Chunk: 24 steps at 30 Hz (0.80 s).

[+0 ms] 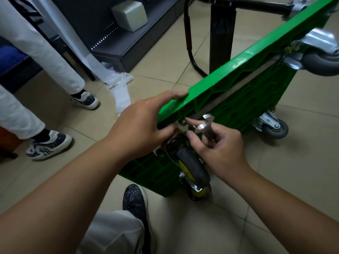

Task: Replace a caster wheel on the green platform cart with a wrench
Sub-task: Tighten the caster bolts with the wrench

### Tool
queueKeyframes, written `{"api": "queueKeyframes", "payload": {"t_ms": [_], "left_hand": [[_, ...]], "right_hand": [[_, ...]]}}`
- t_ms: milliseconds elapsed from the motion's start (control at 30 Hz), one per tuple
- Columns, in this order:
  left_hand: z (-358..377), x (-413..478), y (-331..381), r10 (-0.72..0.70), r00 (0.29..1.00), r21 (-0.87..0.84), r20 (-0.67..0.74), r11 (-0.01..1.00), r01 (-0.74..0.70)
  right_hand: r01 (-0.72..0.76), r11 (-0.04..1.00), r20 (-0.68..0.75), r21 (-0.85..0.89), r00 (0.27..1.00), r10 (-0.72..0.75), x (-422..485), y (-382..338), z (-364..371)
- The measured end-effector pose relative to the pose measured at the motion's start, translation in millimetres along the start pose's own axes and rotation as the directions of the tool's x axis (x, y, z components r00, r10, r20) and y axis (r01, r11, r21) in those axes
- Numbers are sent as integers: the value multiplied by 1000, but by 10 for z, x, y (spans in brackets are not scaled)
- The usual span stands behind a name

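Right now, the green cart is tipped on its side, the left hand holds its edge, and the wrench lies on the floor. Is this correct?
Not fully. In the head view the wrench is not on the floor: the right hand holds it. The green cart is indeed tipped on its side, with the left hand holding its edge.

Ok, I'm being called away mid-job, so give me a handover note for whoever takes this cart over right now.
Left hand grips the edge of the tipped green platform cart, steadying it.
Right hand holds the wrench in curled fingers, forefinger and thumb at a bolt by the caster wheel.
Wrench is off the bolt.
Caster wheel sits at its corner; old or new, cannot tell.
Left: finish the bolts, stand the cart on its wheels.
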State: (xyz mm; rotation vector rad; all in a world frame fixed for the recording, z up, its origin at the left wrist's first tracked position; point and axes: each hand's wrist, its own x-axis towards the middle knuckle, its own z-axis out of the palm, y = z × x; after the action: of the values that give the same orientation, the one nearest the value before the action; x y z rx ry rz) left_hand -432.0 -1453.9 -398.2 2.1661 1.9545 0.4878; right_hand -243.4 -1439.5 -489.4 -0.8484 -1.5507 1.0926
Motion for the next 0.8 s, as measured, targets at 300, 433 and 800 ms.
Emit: {"api": "queueKeyframes", "payload": {"t_ms": [300, 433, 800], "left_hand": [[-11, -2, 15, -8, 1000, -10, 7, 1000, 9], [-17, -13, 37, -8, 1000, -24, 10, 1000, 9], [-1, -10, 21, -14, 1000, -24, 1, 1000, 14]], "right_hand": [[-25, 907, 223, -420, 966, 129, 216, 34, -267], [19, 797, 254, -603, 952, 170, 230, 139, -475], [650, 227, 634, -725, 759, -148, 925, -128, -828]]}}
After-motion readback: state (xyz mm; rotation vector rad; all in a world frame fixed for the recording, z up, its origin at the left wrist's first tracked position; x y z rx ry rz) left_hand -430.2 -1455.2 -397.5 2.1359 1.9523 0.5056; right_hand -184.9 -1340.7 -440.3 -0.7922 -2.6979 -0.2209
